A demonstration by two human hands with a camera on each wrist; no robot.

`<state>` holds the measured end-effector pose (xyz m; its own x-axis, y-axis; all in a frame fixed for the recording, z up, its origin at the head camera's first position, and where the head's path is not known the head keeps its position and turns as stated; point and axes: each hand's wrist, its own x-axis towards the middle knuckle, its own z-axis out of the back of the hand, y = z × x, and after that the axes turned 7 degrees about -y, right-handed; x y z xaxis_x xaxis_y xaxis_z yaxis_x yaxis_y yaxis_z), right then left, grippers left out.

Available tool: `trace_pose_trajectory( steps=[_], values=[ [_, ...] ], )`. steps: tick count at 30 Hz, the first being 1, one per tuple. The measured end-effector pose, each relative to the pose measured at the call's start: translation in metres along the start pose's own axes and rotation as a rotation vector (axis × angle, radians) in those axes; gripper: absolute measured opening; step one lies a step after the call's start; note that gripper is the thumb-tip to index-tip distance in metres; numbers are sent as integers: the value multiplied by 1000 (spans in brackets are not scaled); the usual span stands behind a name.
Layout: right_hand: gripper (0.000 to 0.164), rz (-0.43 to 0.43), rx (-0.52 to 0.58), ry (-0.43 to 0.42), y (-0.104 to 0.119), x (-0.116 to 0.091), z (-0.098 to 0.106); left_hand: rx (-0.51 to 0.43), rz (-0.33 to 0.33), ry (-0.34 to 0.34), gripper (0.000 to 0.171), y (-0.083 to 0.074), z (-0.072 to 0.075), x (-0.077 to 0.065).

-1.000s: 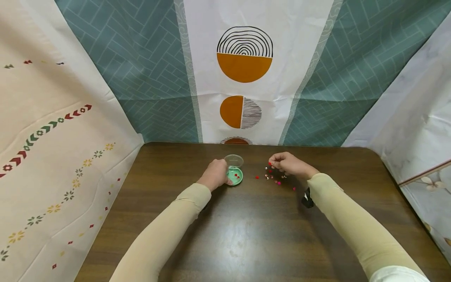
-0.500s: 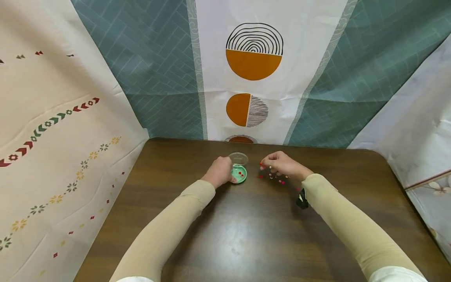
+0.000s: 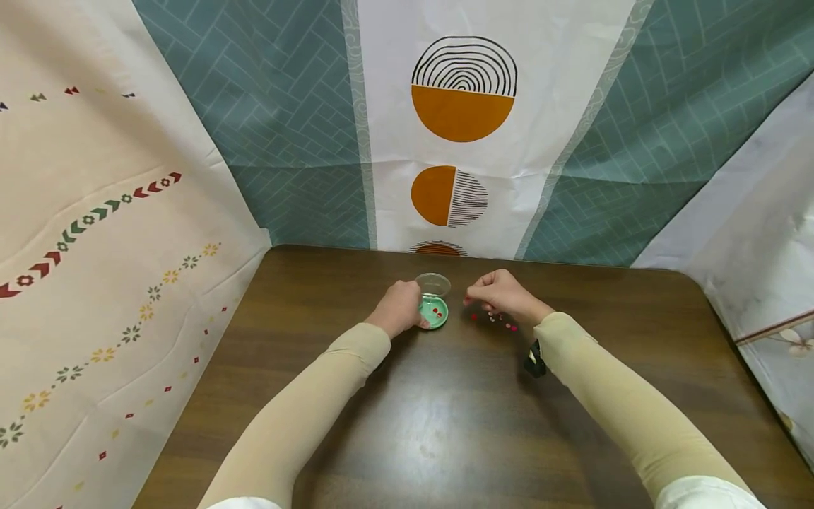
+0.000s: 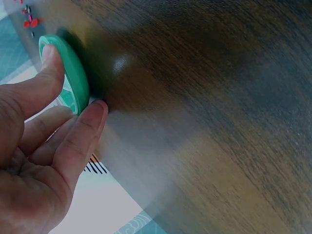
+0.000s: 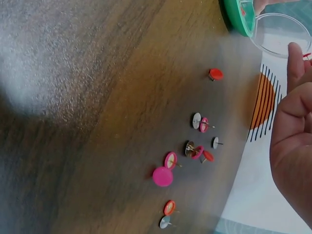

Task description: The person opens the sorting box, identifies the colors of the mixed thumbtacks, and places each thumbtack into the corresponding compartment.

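My left hand point(image 3: 398, 309) grips a small round green case point(image 3: 443, 322) by its left side. In the left wrist view the thumb point(image 4: 51, 73) lies over the case's rim and the fingers are beneath it. The clear lid point(image 3: 434, 284) is hinged open at the back, and a few red thumbtacks point(image 3: 436, 311) lie inside. To the right of the case, my right hand point(image 3: 506, 295) hovers above the table, its fingertips pinching a red thumbtack point(image 5: 307, 55), partly hidden by the fingers. Under that hand, several loose thumbtacks point(image 5: 163, 177) in pink, red and silver lie scattered.
A dark wooden table point(image 3: 407, 417) carries everything. One red thumbtack point(image 5: 215, 74) lies apart from the others, closer to the case. Patterned cloths hang behind the table point(image 3: 464, 113) and along both sides.
My right hand has lifted from the scattered thumbtacks and moved left toward the case, carrying a red one. The left hand keeps its grip on the case. The head view has shifted slightly.
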<state>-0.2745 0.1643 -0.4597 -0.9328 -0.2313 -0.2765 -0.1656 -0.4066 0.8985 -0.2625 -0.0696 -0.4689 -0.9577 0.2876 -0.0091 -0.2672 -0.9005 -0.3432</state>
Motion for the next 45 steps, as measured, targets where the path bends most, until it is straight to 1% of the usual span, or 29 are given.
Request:
trace_pose_trajectory(
  steps=[4, 5, 11, 17, 20, 24, 27, 31, 34, 37, 39, 41, 43, 45],
  values=[
    [22, -26, 5, -10, -1, 2, -2, -9, 5, 3, 34, 0, 1, -1],
    [22, -24, 13, -20, -4, 4, -3, -10, 8, 3, 34, 0, 2, -1],
    [20, -26, 74, -34, -5, 5, -1, -8, 16, 1, 33, 1, 1, 0],
    [22, -9, 36, -24, -6, 3, -2, -9, 11, 4, 34, 0, -2, 1],
    [27, 0, 26, -15, -7, 4, -6, -9, 10, 4, 34, 0, -2, 1],
    [34, 34, 3, -1, -7, 7, -14, -8, 3, -6, 35, 0, -2, 1],
    [31, 93, -46, 9, -7, 8, -21, -3, -3, -13, 35, 0, -2, 0],
    [23, 173, -115, 22, -7, 12, -31, 3, -3, -10, 34, 0, -3, -1],
    [19, 225, -171, -11, -7, 13, -34, 1, -4, -9, 35, 1, -3, -1],
    [14, 258, -264, -70, -6, 11, -29, -9, -5, -14, 37, 2, -3, -1],
    [11, 259, -338, -83, -7, 9, -23, -12, -5, -19, 38, 1, -3, 0],
    [9, 254, -415, -66, -9, 5, -17, -8, -4, -21, 38, 1, -3, 0],
    [6, 253, -483, -29, -11, 0, -13, -4, -3, -19, 37, 1, -2, 0],
    [5, 285, -560, 6, -14, -6, -12, -6, -1, -13, 36, 1, -2, 0]
  ],
)
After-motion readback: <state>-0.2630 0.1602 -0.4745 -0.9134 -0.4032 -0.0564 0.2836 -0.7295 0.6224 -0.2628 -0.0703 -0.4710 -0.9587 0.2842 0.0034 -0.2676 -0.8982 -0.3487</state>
